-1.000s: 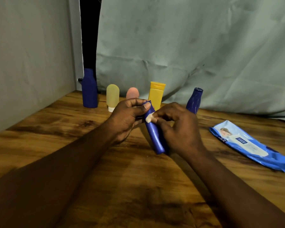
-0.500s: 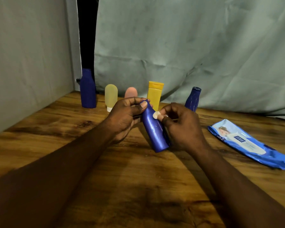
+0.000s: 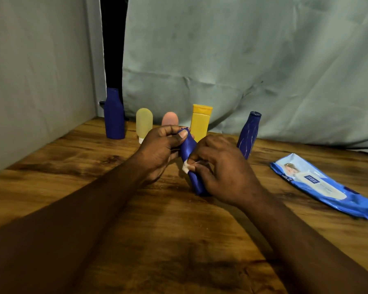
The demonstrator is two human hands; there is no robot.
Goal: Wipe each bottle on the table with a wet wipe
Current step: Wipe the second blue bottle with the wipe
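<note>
My left hand (image 3: 160, 151) grips the top of a small blue bottle (image 3: 189, 149), which is tilted with its base low over the table. My right hand (image 3: 223, 168) pinches a small white wet wipe (image 3: 186, 166) against the middle of that bottle's side. Along the back stand a tall blue bottle (image 3: 114, 115), a pale yellow tube (image 3: 144, 124), a pink tube (image 3: 170, 119) partly hidden behind my left hand, a yellow bottle (image 3: 200, 122) and a leaning blue bottle (image 3: 248, 134).
A blue pack of wet wipes (image 3: 323, 187) lies flat on the wooden table (image 3: 179, 240) at the right. A grey wall stands at the left, and a grey-green cloth hangs behind the bottles.
My right hand has slid the wipe down the held bottle from near its top to its middle. The left hand has kept its grip on the top.
</note>
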